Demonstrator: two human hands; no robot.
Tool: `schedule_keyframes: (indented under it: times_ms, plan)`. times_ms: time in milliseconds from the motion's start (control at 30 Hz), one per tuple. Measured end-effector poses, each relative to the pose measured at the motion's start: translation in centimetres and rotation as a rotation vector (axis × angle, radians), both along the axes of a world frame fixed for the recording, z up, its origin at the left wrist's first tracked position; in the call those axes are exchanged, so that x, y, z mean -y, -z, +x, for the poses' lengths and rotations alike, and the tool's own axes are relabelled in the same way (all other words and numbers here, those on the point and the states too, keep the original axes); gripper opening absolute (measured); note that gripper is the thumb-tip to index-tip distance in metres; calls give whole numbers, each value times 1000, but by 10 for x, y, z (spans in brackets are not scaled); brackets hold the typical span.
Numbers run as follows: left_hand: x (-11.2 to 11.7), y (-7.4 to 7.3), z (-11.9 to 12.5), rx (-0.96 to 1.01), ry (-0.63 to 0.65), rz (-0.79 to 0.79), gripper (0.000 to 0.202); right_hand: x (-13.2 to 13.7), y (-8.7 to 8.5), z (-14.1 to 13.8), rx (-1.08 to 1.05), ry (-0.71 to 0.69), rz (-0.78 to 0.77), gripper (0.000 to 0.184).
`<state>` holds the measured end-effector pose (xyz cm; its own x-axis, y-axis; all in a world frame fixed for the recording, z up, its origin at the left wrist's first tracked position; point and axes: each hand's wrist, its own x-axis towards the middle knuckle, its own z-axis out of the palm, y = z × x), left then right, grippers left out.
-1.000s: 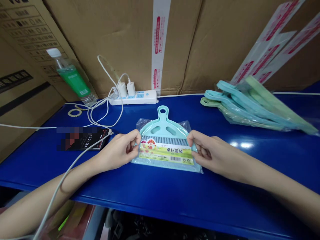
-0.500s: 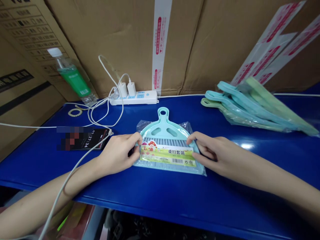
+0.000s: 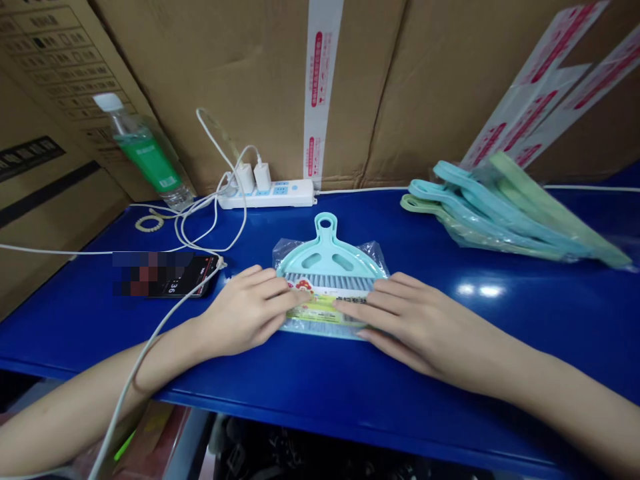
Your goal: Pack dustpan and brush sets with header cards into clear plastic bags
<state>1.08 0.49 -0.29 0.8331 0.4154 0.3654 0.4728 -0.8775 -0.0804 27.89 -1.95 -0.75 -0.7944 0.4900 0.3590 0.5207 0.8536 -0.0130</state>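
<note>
backed by cardboard cartons (image 3: 200,67), a blue bench (image 3: 300,393). far right on it, heaped bagged dustpans (image 3: 500,213). lying flat mid-bench, handle away: a bagged dustpan set (image 3: 327,260). pressed onto its label from either side by left hand (image 3: 245,313) and right hand (image 3: 405,320), each grip spread flat, fingers straight, pinching nothing. leaning at back left, a water bottle (image 3: 145,160); to its right a power strip (image 3: 273,195); near the left hand, a phone (image 3: 187,281), screen up.
</note>
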Motion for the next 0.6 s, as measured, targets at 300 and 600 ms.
schedule_keyframes:
  times_ms: [300,600]
  plan:
    - [0,2,3,-174,21,3,40,-4,5,-2,34,-1,-13,32]
    - [-1,3,4,-238,21,36,40,-3,9,-1,13,12,-53,32]
